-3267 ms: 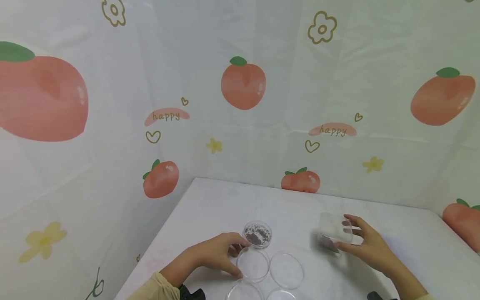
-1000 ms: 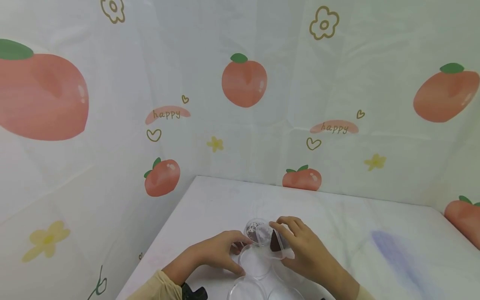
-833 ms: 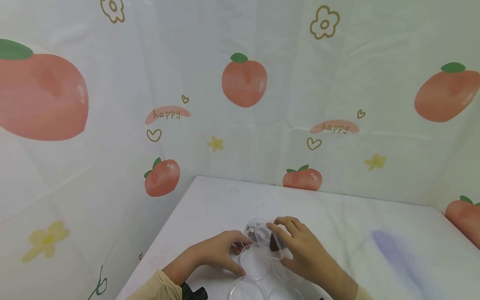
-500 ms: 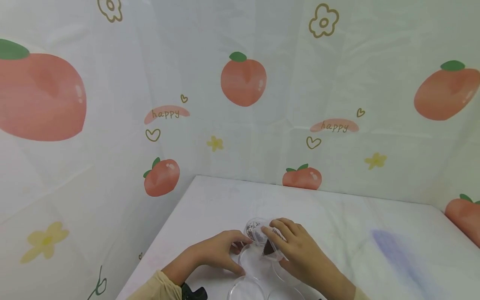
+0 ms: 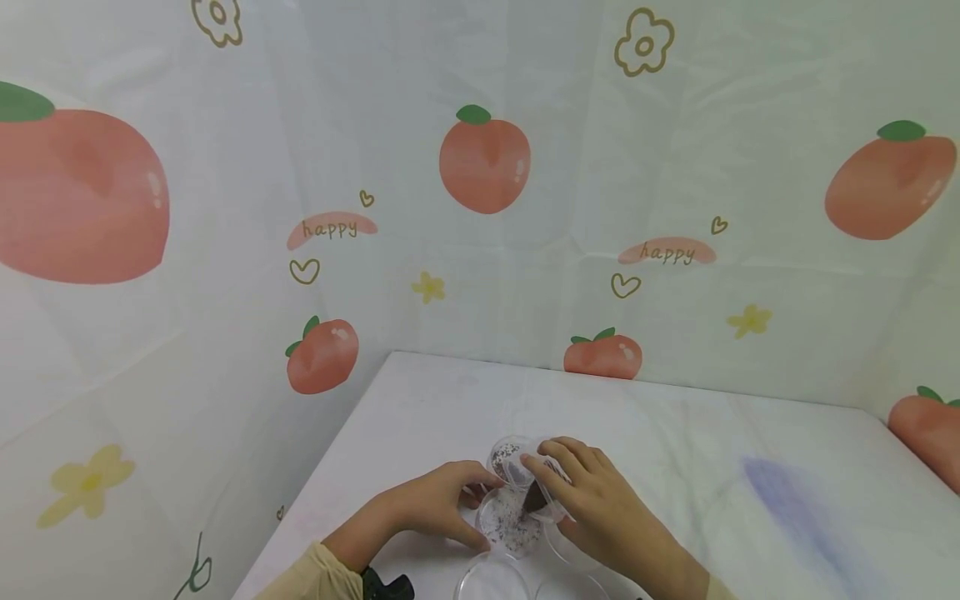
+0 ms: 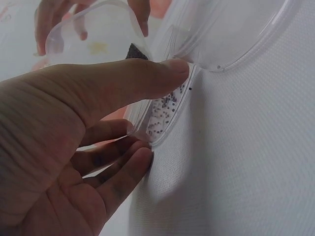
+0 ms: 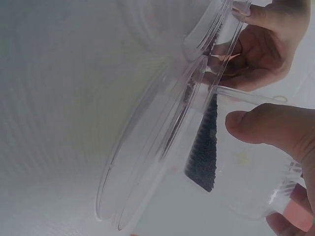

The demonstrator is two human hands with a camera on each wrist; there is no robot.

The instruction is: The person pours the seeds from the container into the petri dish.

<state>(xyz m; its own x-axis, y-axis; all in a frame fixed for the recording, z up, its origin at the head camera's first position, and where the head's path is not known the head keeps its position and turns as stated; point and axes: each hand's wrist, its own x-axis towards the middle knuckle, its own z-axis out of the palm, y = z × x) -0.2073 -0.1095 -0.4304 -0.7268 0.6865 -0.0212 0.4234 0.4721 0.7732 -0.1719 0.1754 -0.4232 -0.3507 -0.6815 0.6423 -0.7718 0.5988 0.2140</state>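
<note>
My left hand [image 5: 442, 504] grips a clear petri dish [image 5: 498, 525] by its sides, thumb on the near edge and fingers at the far one. Dark and pale grains lie scattered over this dish's bottom. In my right hand [image 5: 611, 504] is a clear plastic tub [image 7: 248, 189], held tilted with its rim over the dish. Dark grains [image 7: 205, 152] have gathered in the tub's lower corner and spill into the dish. Just behind, a second petri dish [image 5: 501, 457] holds dark and white grains; the tub partly covers it.
More clear petri dishes stand close by: a near dish [image 5: 491, 579], another dish [image 5: 573, 550] partly under my right hand, and one at the bottom edge [image 5: 572, 588]. Everything is on a white-covered table [image 5: 442, 400] against a fruit-printed curtain [image 5: 517, 275].
The right hand has brought the tub from the table's right side to the gripped dish and tipped it further. Grains now cover that dish's bottom. The left hand has stayed in place.
</note>
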